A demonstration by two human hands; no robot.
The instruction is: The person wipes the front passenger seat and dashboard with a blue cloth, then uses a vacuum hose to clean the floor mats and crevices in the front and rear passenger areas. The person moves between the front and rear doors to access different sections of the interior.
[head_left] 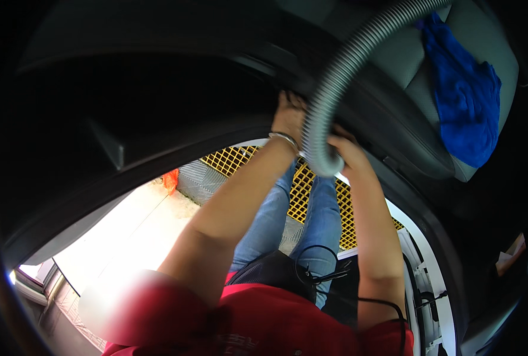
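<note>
Red shirt (293,314): nearest, its short sleeves leaving both forearms (249,193) bare.
Black cable (394,304): loops across the right arm close to its sleeve.
Grey hose (323,101): corrugated, arcs down from the top of the view and bends between the left hand (289,118) and the right hand (350,153), covering part of each.
Left hand: stretched out along the dark trim (249,104) of the vehicle, with a pale band (284,139) around the wrist.
Right hand: just beside the bend of the hose, on its right, with its fingertips running behind it.
Fingers: partly hidden by the hose and in deep shade, so I cannot tell for either hand whether they are open or gripping.
Grey seat (403,56): to the right of the hose, its dark bolster (388,121) along the left edge.
Blue cloth (465,98): crumpled lengthwise over the seat, its low end near the lower corner.
White door frame (417,237): curves down on the right, outside the right arm.
Jeans (258,234): legs apart, below the hands.
Yellow grating (299,193): farther down, around and between the legs.
Grey ribbed panel (203,183): adjoins the grating's left edge.
Orange-red item (170,181): beside the panel's left edge, next to brightly lit ground (136,228).
</note>
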